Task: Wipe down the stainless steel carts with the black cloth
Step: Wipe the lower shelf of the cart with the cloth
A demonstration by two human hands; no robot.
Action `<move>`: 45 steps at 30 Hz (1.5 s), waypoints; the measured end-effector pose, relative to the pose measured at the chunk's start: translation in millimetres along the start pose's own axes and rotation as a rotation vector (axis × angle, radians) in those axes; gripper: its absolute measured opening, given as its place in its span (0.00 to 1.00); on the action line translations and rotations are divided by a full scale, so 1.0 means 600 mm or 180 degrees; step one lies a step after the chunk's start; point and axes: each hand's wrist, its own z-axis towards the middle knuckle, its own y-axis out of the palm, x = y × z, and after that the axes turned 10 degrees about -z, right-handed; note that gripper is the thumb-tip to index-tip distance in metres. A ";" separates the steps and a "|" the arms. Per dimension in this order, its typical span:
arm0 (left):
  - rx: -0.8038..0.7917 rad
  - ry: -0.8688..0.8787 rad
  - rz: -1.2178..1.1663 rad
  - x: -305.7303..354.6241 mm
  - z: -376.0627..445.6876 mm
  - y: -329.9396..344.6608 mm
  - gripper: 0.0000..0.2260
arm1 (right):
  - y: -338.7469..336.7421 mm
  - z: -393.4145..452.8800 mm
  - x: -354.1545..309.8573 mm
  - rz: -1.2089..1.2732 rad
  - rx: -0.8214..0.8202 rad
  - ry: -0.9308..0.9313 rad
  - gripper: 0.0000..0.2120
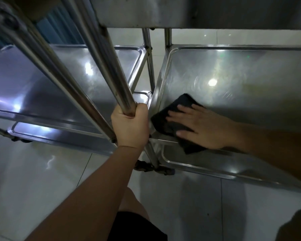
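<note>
Two stainless steel carts fill the frame w/ a white tiled floor [47,171] beneath: the left cart [33,79] across upper left to centre, the right cart [250,75] from centre to right edge. The right cart's middle shelf [233,94] is a shallow rimmed tray, glossy w/ swirl marks around a light reflection; it looks rigid and slick, so a cloth should glide, though the raised rim and corners likely need extra passes. An upright post [111,66] runs diagonally from top centre down to mid-frame; it is probably the firm place to steady a wheeled cart. The left hand [130,126], frame centre, is clamped around that post's lower part. The right hand [203,126], centre-right, lies flat, fingers spread, pressing on the black cloth [174,122]. The cloth, soft, limp and folded, sits at the shelf's near-left corner, under the right hand's fingers and just right of the left hand, its lower edge draped over the rim.
</note>
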 end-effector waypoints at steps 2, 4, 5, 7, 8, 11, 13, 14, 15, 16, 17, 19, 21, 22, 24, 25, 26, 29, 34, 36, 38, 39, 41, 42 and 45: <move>-0.0016 0.0024 -0.0031 0.000 -0.001 -0.001 0.16 | -0.008 0.036 0.039 -0.0067 0.0216 0.0574 0.34; -0.0027 0.0091 -0.0052 0.000 -0.001 0.001 0.16 | -0.019 0.097 0.069 0.0030 0.0253 0.1136 0.34; -0.0037 0.0110 -0.0062 -0.001 -0.001 0.001 0.16 | -0.025 0.131 0.076 0.0119 0.0207 0.1348 0.34; -0.0019 0.0131 -0.0073 0.000 0.001 0.000 0.15 | -0.037 0.201 0.075 0.0330 0.0138 0.1695 0.35; -0.0007 0.0133 -0.0064 -0.001 0.002 -0.001 0.15 | -0.042 0.228 0.068 0.0432 0.0118 0.1838 0.36; -0.0054 0.0166 -0.0062 -0.003 0.006 -0.001 0.13 | -0.044 0.263 0.043 0.0545 0.0127 0.1847 0.35; -0.0102 0.0205 -0.0078 -0.005 0.009 -0.001 0.13 | -0.041 0.247 0.027 0.0502 0.0196 0.1601 0.34; -0.0102 0.0219 -0.0065 -0.006 0.010 0.000 0.13 | -0.039 0.232 0.017 0.0460 0.0224 0.1444 0.34; -0.0077 0.0211 -0.0034 -0.008 0.011 0.000 0.13 | -0.035 0.213 0.001 0.0407 0.0214 0.1276 0.33; -0.0047 0.0194 -0.0007 -0.010 0.012 -0.001 0.13 | -0.029 0.191 -0.020 0.0362 0.0187 0.1118 0.33; -0.0027 0.0184 0.0001 -0.011 0.012 0.000 0.12 | -0.021 0.169 -0.045 0.0329 0.0171 0.0978 0.34; 0.0002 0.0197 0.0048 -0.012 0.013 -0.002 0.11 | -0.006 0.124 -0.097 0.0281 0.0197 0.0764 0.35; -0.0003 0.0226 0.0117 -0.011 0.013 -0.003 0.09 | -0.001 0.089 -0.128 0.0313 0.0258 0.0716 0.35; -0.0009 0.0213 0.0138 -0.010 0.012 -0.004 0.09 | 0.000 0.077 -0.134 0.0338 0.0269 0.0725 0.35; -0.0005 0.0150 0.0158 -0.005 0.010 -0.002 0.10 | 0.000 0.056 -0.138 0.0251 0.0306 0.0740 0.37; 0.0009 0.0125 0.0161 -0.001 0.007 -0.001 0.12 | 0.000 0.047 -0.138 0.0155 0.0335 0.0727 0.38; 0.0015 0.0113 0.0158 0.003 0.004 0.002 0.13 | 0.002 0.037 -0.139 0.0066 0.0361 0.0711 0.38; 0.0047 0.0092 0.0187 0.016 -0.009 0.009 0.14 | 0.009 0.002 -0.136 -0.0096 0.0356 0.0731 0.37; 0.0139 -0.0093 0.0432 0.027 -0.018 0.006 0.13 | 0.029 -0.074 -0.110 -0.0227 0.0356 0.0875 0.32; 0.0204 -0.0115 0.0523 0.029 -0.022 0.005 0.13 | 0.037 -0.105 -0.100 -0.0244 0.0397 0.0999 0.31; 0.0253 -0.0118 0.0722 0.024 -0.023 0.000 0.10 | 0.042 -0.128 -0.092 -0.0277 0.0411 0.1108 0.30; 0.0241 -0.0108 0.0911 0.021 -0.024 -0.005 0.09 | 0.044 -0.138 -0.088 -0.0288 0.0400 0.1142 0.30; 0.0085 0.0001 0.1305 0.014 -0.035 -0.019 0.09 | 0.049 -0.158 -0.077 -0.0315 0.0405 0.1196 0.30; 0.0004 0.0126 0.1473 0.012 -0.048 -0.030 0.09 | 0.051 -0.170 -0.070 -0.0333 0.0410 0.1219 0.30; 0.0073 0.0697 0.1772 -0.002 -0.102 -0.070 0.16 | 0.059 -0.205 -0.048 -0.0350 0.0403 0.1328 0.31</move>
